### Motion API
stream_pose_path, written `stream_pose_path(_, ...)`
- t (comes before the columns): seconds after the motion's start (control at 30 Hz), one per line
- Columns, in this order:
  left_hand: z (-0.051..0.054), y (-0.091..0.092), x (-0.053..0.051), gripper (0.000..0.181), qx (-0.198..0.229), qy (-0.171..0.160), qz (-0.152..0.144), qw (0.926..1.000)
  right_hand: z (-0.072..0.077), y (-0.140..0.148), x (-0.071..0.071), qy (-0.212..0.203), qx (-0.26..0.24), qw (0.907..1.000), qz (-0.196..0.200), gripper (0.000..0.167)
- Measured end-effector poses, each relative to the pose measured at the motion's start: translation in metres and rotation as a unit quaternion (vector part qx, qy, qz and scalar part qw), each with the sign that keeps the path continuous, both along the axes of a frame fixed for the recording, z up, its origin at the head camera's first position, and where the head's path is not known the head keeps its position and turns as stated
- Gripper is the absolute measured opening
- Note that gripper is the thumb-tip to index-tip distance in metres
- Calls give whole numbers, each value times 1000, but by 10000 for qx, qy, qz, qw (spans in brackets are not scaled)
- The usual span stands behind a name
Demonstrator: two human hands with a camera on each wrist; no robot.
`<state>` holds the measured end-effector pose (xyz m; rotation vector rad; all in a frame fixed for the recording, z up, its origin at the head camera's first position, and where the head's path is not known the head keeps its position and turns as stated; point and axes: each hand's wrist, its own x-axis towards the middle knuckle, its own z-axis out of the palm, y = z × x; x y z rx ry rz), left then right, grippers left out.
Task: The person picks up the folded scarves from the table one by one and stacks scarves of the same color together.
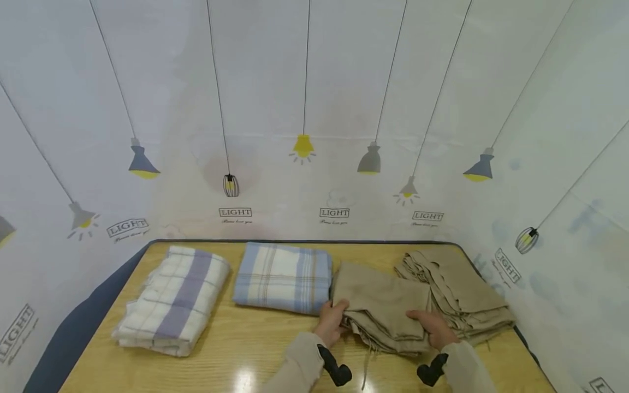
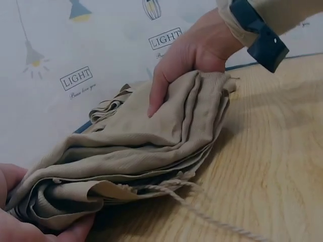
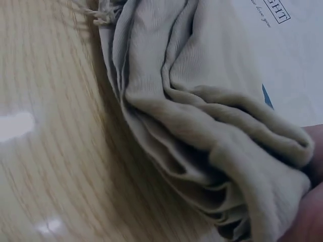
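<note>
A folded tan cloth with loose fringe threads lies in layers on the wooden table, right of centre in the head view. My left hand grips its left edge, and my right hand holds the right edge with the thumb on top. In the left wrist view, left fingers wrap the near end of the folded cloth, while the right hand grasps the far end. Stacked layers of the cloth fill the right wrist view, with part of my right hand at the edge.
Behind and right of the held cloth lies another folded tan cloth. A blue-and-white plaid cloth is folded to the left, and a white cloth with a purple stripe lies farther left. A lamp-printed curtain surrounds the wooden table.
</note>
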<state>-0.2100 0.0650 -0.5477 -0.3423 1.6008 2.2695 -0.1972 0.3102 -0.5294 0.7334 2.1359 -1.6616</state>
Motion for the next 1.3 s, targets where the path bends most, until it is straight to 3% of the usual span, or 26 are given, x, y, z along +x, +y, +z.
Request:
stream_pose_path(0.2,2,1,2,44,100,503,-127,9986,6,-1,-2,380,36,9991,168,84)
stream_pose_path(0.4,15,-9,4,33,209,1042,-359,9937,15,3,-5,511,-98,9979,388,88)
stream_pose_path(0.63,28,-13,2,35,546,949,-736,9913,32,10,-2,1104,55,9918,637,78)
stream_pose_path(0.77,35,-18,3,23,680,1009,-653,9904,42,8,-3,1296,-25,9895,633,71)
stream_pose_path(0.97,41,-28,3,13,636,1118,-518,9903,49,2,-1,1296,-87,9896,611,76)
stream_pose_path(1.3,43,-73,18,31,538,1226,-674,9887,49,-30,7,1567,-170,9859,558,61)
